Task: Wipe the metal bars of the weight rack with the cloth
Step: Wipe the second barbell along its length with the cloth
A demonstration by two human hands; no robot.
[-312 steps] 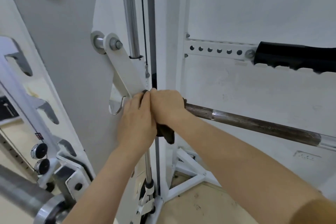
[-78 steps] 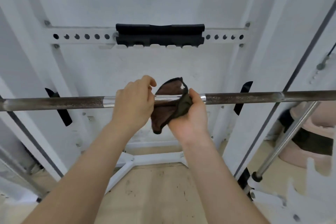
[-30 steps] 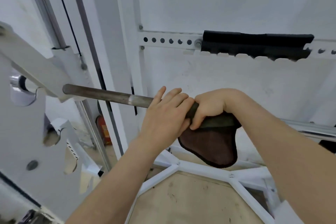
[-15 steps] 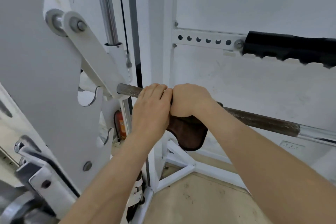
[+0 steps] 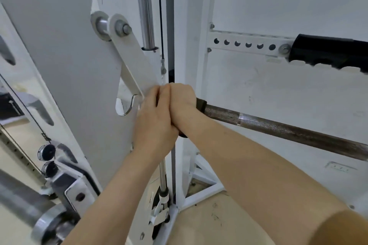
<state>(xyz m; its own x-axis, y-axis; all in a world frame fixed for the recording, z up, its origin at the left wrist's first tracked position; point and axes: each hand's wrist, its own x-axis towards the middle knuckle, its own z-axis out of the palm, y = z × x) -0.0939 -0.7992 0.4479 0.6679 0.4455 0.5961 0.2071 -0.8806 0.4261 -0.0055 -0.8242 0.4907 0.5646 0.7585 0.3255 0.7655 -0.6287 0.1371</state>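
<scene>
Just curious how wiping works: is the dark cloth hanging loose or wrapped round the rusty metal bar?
Wrapped: the dark brown cloth hugs the rusty metal bar under the right hand.

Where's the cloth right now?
Head view, centre: the cloth is wrapped round the bar at its left end, under the right hand, beside the left hand.

Single head view, facing forward-down, close on hands [image 5: 166, 110] at bar [image 5: 278, 127].

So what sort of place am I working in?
Most likely a gym: a white rack upright with a hooked bar catch, a knurled steel bar with a cloth gripped round it, and a barbell sleeve at lower left.
</scene>
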